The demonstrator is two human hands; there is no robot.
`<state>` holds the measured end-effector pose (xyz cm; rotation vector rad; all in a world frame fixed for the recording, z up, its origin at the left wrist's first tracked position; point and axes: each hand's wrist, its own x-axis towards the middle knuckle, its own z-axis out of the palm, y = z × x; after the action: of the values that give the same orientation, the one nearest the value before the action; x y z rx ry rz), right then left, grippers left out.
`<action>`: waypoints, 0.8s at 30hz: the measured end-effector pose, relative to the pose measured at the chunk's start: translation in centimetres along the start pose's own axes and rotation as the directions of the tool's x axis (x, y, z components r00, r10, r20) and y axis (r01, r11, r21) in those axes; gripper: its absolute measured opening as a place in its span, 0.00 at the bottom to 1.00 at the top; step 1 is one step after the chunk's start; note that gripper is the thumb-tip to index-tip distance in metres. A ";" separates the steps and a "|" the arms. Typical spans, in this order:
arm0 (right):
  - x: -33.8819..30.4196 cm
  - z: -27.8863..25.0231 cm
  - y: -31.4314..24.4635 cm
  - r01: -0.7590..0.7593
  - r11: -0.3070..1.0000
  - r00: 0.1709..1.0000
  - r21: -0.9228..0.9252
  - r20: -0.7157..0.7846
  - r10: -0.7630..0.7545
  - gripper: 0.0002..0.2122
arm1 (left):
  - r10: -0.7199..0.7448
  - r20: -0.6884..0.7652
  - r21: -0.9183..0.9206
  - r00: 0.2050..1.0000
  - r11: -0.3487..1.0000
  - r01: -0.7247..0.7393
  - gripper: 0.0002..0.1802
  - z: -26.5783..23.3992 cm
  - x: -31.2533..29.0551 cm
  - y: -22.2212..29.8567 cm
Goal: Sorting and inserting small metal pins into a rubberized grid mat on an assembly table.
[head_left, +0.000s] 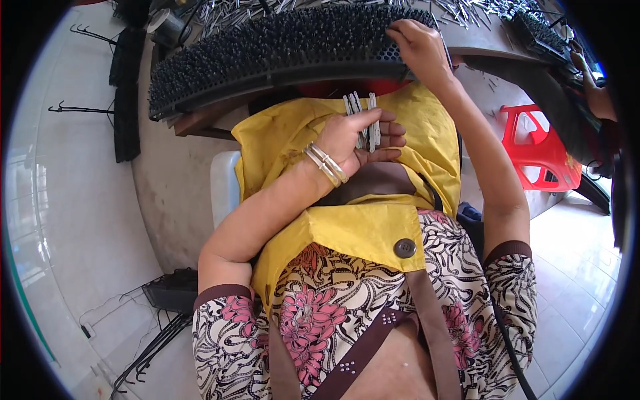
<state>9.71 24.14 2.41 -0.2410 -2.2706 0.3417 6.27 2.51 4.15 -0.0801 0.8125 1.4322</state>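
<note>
My left hand [343, 140] holds a loose bundle of sticks [374, 140], thumb across them, fingers half spread beneath. Toward one o'clock, my right hand [427, 57] bends its fingertips onto the far right end of the rack [280, 60]; whether they pinch anything, I cannot tell. The rack lies at twelve o'clock from the bundle, just beyond my apron [267, 137].

The sticks could slip, I judge, if my thumb eases — they splay unevenly and would drop into the apron's folds. My right wrist might knock the rack's pegs crooked if it swings low toward nine o'clock.

The sticks are slim, pale and metallic-looking; the rack is black, bristling with dark upright pegs, with bare round holes near my right hand. The apron is creased yellow cloth. Past the rack, more pale pieces [463, 12] litter the tabletop [472, 40]; at three o'clock stands a glossy red stool [563, 168].
</note>
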 end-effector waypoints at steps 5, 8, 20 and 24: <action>-0.5 -0.6 -1.1 0.036 0.978 0.965 -0.207 0.262 0.020 0.08 | -0.010 0.008 0.023 1.000 1.000 0.010 0.14 -0.2 0.3 0.3; -2.0 -3.1 -3.8 0.033 0.995 0.974 -0.091 0.226 -0.012 0.11 | 0.010 -0.027 0.041 1.000 0.999 -0.009 0.14 0.1 0.1 0.7; -7.4 -5.5 -9.8 0.249 0.949 0.942 0.195 0.180 -0.284 0.22 | -0.088 -0.029 -0.029 0.996 0.996 0.087 0.12 0.9 -0.3 0.8; -7.4 -5.9 -9.5 0.256 0.948 0.937 0.189 0.192 -0.291 0.20 | -0.142 0.049 -0.029 0.989 0.989 0.143 0.13 0.1 0.0 0.7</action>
<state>18.38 14.03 4.04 0.2076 -2.4351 0.4185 5.75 2.71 4.53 -0.1264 0.7308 1.3075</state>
